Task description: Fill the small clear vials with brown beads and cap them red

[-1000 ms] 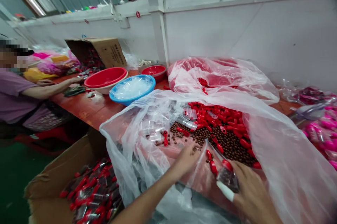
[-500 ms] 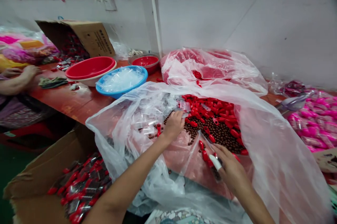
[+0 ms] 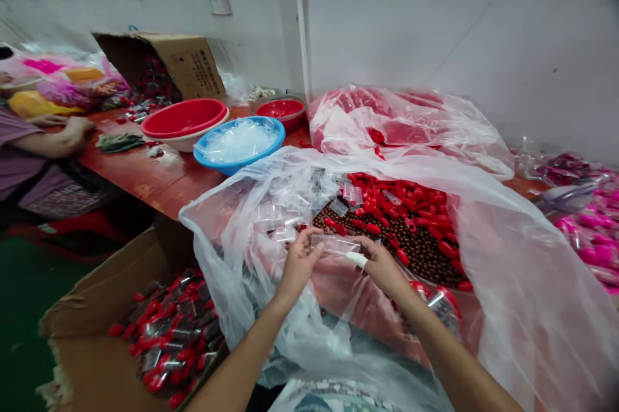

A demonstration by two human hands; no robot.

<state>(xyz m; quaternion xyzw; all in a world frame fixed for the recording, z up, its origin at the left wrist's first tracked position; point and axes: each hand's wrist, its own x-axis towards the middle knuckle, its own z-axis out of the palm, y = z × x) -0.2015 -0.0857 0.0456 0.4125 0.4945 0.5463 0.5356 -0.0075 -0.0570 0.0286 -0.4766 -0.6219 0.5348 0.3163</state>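
Observation:
Between my two hands is a clear plastic piece (image 3: 334,244), like a small flat case or tube. My left hand (image 3: 298,264) pinches its left end with thumb and fingers. My right hand (image 3: 382,265), with a white wrap (image 3: 356,260) on one finger, grips the right end. Just beyond lie brown beads (image 3: 420,251) and red plastic pieces (image 3: 401,196) on a sheet of clear plastic film. Clear plastic cases (image 3: 285,209) are heaped to the left. Beside my right forearm rest some filled red-and-clear pieces (image 3: 442,305), partly hidden.
A cardboard box (image 3: 87,334) of red-and-clear pieces stands low on the left. A blue basin (image 3: 239,144), a red basin (image 3: 184,118) and a bagged red heap (image 3: 387,118) stand behind. Another person's arm (image 3: 62,138) is at far left; pink pieces (image 3: 592,238) lie right.
My left hand has come back from the clear cases. My right hand has left the filled red pieces and moved left and up. Both now meet at one clear piece.

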